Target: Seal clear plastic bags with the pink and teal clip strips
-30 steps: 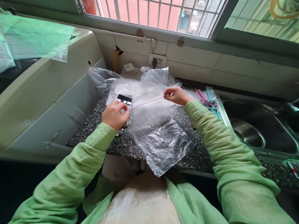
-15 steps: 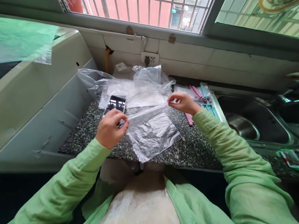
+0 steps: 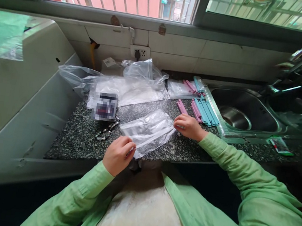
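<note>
A clear plastic bag (image 3: 151, 130) is stretched between my hands, low over the speckled countertop (image 3: 71, 139). My left hand (image 3: 119, 154) pinches its near left corner, fingers closed. At the right end, my right hand (image 3: 190, 127) grips the other corner between thumb and fingers. Just beyond my right hand lie pink strips (image 3: 196, 110) and blue strips (image 3: 206, 112), side by side. Left of the bag is a phone (image 3: 104, 106) with a blurred-out screen, and a beaded strap (image 3: 108, 129) trails from it.
More clear plastic bags (image 3: 140, 89) are heaped at the back, below a wall socket (image 3: 139, 52). A metal sink (image 3: 248, 108) is set in at the right, with a small packet (image 3: 281, 145) on its near side. A pale appliance side (image 3: 27, 110) borders the counter on the left.
Both hands have come down and nearer, bringing the bag's stretched edge lower. The view has turned right, and the strips and the phone's strap now show more fully.
</note>
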Demonstrator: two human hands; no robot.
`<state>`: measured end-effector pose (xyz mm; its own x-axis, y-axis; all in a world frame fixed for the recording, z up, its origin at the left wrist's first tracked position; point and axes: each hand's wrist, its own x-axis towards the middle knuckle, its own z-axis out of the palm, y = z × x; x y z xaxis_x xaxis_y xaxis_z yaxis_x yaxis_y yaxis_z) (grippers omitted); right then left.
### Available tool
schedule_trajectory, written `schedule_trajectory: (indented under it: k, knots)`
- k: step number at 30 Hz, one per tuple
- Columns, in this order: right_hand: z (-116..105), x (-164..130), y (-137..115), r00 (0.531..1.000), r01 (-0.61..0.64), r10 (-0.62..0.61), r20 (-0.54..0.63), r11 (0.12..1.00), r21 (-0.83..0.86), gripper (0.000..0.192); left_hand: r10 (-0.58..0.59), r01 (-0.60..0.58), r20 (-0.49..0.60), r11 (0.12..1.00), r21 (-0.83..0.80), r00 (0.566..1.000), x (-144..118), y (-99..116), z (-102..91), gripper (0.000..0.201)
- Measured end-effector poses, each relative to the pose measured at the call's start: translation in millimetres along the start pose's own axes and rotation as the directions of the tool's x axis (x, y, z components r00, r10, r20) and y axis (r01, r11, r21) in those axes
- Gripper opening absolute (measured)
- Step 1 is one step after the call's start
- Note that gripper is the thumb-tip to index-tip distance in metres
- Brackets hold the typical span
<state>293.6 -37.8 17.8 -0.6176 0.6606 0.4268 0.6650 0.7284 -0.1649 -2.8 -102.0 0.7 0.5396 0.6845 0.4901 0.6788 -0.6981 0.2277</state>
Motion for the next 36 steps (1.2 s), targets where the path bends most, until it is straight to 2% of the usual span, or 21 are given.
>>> schedule_trajectory:
  k: [7, 17, 23, 26, 29, 33, 36]
  knots:
    - [2, -14, -5, 0.995, 0.053, -0.045, 0.084, 0.994, -0.093, 0.016, 0.037, -0.037, 0.038, 0.999, 0.007, 0.999, -6, 4, 6.6, 0.014]
    - [-7, -21, -12, 0.978, 0.107, -0.097, 0.185, 0.993, -0.047, 0.017, 0.044, -0.04, 0.075, 0.998, -0.055, 0.996, -10, 3, 10.4, 0.015]
    - [-14, -24, -13, 0.969, 0.109, -0.107, 0.223, 0.994, 0.003, 0.018, 0.11, -0.099, 0.103, 0.989, -0.107, 0.989, -12, 3, 2.2, 0.014]
    - [-16, -10, -9, 0.984, 0.088, -0.084, 0.159, 0.996, -0.014, 0.019, 0.064, -0.063, 0.006, 0.994, -0.088, 0.998, 0, -8, -4.5, 0.012]
    - [-10, 19, -6, 0.994, 0.059, -0.055, 0.09, 0.997, -0.045, 0.02, 0.011, -0.01, -0.062, 1.0, 0.019, 0.998, 26, -23, -5.0, 0.014]
    - [16, 62, -9, 0.985, 0.058, -0.049, 0.166, 0.997, -0.052, 0.018, 0.043, -0.044, 0.014, 0.986, 0.159, 0.999, 56, -35, 7.8, 0.02]
    - [36, 80, -15, 0.969, 0.027, -0.017, 0.246, 0.999, -0.038, 0.015, 0.063, -0.086, 0.128, 0.979, 0.186, 0.99, 61, -37, 20.7, 0.021]
